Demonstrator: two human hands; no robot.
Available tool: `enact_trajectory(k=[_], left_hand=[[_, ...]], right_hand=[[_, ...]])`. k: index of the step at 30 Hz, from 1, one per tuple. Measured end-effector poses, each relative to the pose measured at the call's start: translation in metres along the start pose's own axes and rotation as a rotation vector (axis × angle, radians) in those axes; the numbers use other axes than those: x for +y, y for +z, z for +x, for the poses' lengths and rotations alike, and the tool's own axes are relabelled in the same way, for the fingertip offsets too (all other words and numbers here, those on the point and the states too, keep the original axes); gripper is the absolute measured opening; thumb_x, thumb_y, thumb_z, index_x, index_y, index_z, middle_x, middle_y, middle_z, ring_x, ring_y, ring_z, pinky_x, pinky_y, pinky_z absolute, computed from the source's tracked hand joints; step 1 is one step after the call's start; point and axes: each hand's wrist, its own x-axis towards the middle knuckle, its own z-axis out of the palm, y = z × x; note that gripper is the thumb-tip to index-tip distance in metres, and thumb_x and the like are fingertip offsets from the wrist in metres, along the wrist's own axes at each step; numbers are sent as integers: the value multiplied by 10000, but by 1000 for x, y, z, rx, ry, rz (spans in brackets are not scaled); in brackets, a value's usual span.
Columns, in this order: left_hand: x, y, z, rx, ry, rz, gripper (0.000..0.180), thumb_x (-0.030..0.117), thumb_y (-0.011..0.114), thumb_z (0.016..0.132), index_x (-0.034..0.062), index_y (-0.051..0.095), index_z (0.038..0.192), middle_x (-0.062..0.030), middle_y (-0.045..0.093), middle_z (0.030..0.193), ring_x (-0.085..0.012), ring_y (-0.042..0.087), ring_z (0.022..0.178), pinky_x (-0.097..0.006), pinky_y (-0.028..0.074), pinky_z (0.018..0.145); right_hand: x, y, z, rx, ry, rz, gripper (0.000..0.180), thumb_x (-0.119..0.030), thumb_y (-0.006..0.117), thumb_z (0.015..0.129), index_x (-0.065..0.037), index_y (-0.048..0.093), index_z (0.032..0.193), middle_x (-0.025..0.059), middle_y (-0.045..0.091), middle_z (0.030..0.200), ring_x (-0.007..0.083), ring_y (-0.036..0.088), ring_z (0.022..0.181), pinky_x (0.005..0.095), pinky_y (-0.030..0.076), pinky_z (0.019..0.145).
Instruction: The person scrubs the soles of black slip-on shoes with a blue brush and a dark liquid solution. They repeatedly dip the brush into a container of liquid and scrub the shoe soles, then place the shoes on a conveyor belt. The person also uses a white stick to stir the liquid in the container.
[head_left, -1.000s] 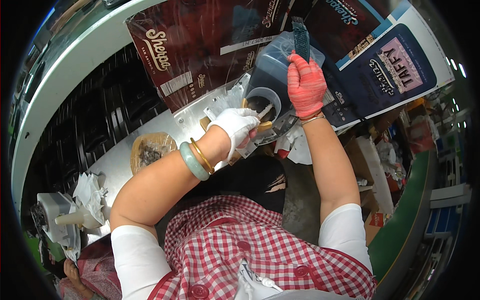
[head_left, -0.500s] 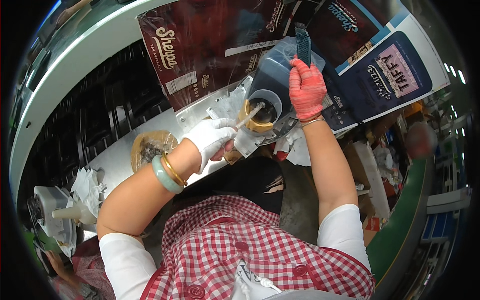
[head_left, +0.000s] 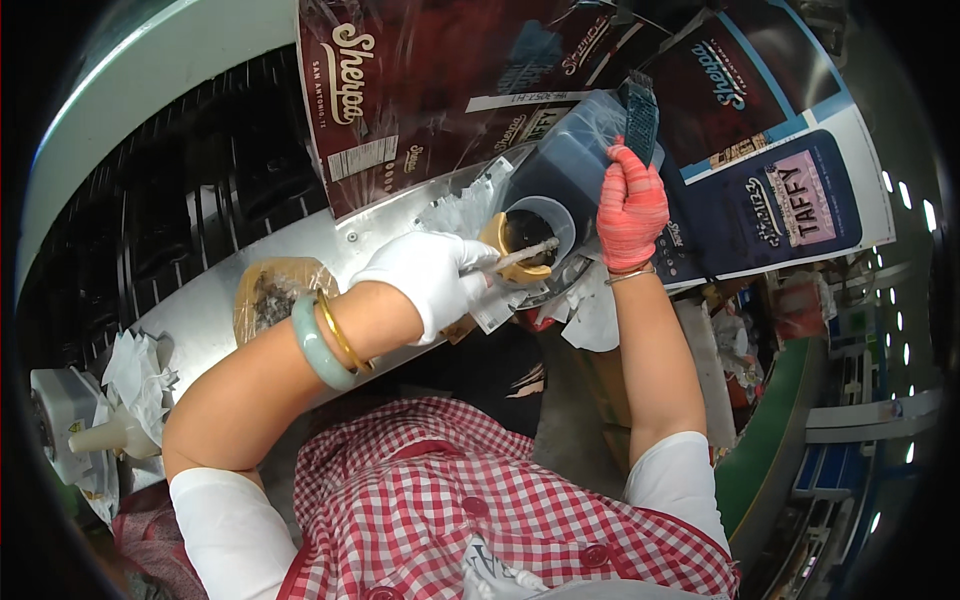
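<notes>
My left hand, in a white glove, is closed around a thin pale stick. The stick's smudged tip lies over the mouth of a translucent plastic cup with dark contents and tan tape or card around its near side. My right hand, in a red knit glove, pinches a small flat dark-teal strip and holds it up to the right of the cup. Behind the cup is a bluish see-through tub, partly covered by the right hand. The fingertips of my left hand are mostly hidden.
Printed maroon film and a dark blue printed sheet stand behind the tub. White paper scraps lie around the cup. A roll of brown tape sits on the metal ledge, beside black machine slats.
The view has shifted slightly. My left hand has turned, so its fingers are less visible, and the stick lies flatter across the cup. The right hand still holds the strip.
</notes>
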Motion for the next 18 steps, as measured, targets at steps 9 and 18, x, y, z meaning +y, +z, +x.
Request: enact_trajectory(k=[9,18], left_hand=[[-18,-4,-5,223,227,72,214,96,597,775,62,653,979,-138,618,826,-312,604,759,-353,490,682],[-23,-8,-4,283,298,93,212,67,644,726,72,645,938,-112,583,813,-299,592,721,-353,481,634]], right_hand=[[2,2,0,-21,12,-20,188,-23,563,760,-71,644,922,123,661,915,287,600,779,343,476,709],[6,5,-2,33,1,84,186,-27,581,763,-78,638,933,115,662,927,284,596,775,347,473,731]])
